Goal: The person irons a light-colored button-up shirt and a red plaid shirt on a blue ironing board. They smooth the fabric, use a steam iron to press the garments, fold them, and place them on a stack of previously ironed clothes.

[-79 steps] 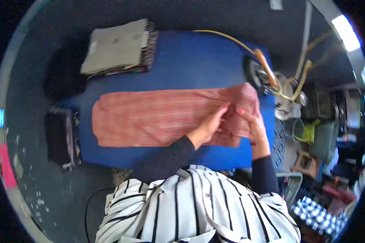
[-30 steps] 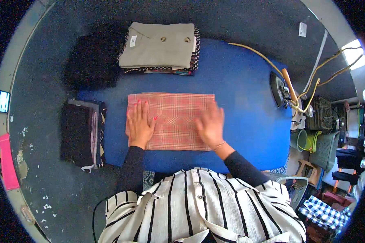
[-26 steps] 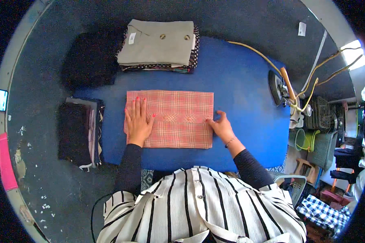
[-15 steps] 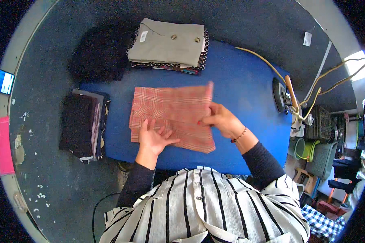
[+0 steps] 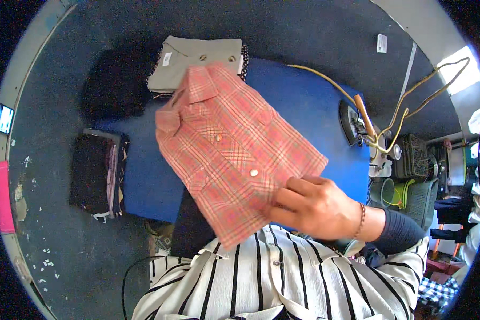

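A folded red plaid shirt [image 5: 229,154], collar and buttons facing up, is lifted off the blue padded table [image 5: 304,112] and tilts toward the far left. My right hand [image 5: 314,205] grips its near right corner, fingers curled over the fabric. My left forearm's dark sleeve [image 5: 192,229] runs under the shirt's near edge; the left hand itself is hidden beneath the cloth.
A beige folded shirt [image 5: 197,61] tops a pile at the table's far edge, beside a black garment [image 5: 114,88]. A dark folded stack [image 5: 96,173] lies at the left. An iron [image 5: 354,125] with a yellow cord [image 5: 325,80] stands at the right, green baskets [image 5: 405,192] beyond it.
The shirt was folded flat on the table under both hands; now it is turned over, collar side up, and raised off the table in my right hand.
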The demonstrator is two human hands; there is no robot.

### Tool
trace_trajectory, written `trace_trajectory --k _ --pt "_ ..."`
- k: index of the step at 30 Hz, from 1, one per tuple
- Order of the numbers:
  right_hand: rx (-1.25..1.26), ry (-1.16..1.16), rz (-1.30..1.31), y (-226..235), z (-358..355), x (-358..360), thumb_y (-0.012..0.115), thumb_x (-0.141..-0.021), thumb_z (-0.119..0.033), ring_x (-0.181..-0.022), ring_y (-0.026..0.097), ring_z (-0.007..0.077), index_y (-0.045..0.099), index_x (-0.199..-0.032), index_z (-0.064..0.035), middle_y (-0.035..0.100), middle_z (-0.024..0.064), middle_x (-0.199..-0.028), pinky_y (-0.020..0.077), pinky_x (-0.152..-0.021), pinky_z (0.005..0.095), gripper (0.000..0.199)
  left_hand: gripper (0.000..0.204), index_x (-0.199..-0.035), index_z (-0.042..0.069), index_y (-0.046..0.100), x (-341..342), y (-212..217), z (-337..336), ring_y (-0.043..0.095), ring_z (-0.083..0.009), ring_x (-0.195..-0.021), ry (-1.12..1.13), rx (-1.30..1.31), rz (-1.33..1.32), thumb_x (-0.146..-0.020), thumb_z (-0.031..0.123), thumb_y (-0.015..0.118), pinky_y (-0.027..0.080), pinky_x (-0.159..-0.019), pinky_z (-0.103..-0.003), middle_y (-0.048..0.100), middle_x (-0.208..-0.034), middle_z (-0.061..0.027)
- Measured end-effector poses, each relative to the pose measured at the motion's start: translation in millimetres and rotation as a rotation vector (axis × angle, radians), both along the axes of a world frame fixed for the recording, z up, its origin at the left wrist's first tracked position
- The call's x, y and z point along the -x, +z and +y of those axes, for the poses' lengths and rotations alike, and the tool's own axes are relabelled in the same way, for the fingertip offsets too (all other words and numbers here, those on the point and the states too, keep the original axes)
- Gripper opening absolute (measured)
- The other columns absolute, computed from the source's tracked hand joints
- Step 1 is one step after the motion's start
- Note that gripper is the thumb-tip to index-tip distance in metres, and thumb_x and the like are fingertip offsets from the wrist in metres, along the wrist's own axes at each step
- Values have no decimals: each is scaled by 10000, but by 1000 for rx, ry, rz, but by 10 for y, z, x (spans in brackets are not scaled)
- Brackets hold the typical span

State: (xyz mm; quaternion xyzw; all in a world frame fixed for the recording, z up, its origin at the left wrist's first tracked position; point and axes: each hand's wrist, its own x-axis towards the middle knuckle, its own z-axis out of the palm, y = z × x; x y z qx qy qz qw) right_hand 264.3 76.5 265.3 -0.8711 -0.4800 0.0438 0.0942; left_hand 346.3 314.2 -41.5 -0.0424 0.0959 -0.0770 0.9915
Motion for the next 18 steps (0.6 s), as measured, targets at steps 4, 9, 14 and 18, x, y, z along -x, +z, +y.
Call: trace_trajectory --k 4,9,14,18 --pt "13 -167 37 -719 -588 258 561 -761 -135 -938 583 244 551 -1215 -159 575 61 -1036 500 -820 353 455 588 -1376 51 397 238 -196 406 439 -322 -1275 -53 -85 60 -948 452 444 342 -1079 -465 439 -1401 -167" --pt "54 -552 738 -103 -1158 428 694 -807 -187 -1049 596 361 523 -1296 -103 609 176 -1180 498 -881 413 524 493 -1355 61 432 846 38 1277 527 -307 -1172 -75 -1173 355 -953 332 517 422 -987 -419 542 -1270 -179" --pt "-212 -699 616 -135 -1606 1013 634 -798 -308 -821 635 265 547 -1252 -92 668 113 -1064 521 -632 375 510 506 -1327 94 472 531 415 536 465 -341 -1227 357 -2686 -650 -854 219 600 287 -1077 -503 533 -1285 -142" --pt "293 -598 146 -1443 -2014 1596 576 -816 -362 -778 620 245 514 -1268 -78 658 101 -1083 505 -570 380 537 576 -1403 130 403 289 486 44 274 -318 -1389 17 -2985 -852 -867 254 574 136 -1111 -597 320 -1495 -103"
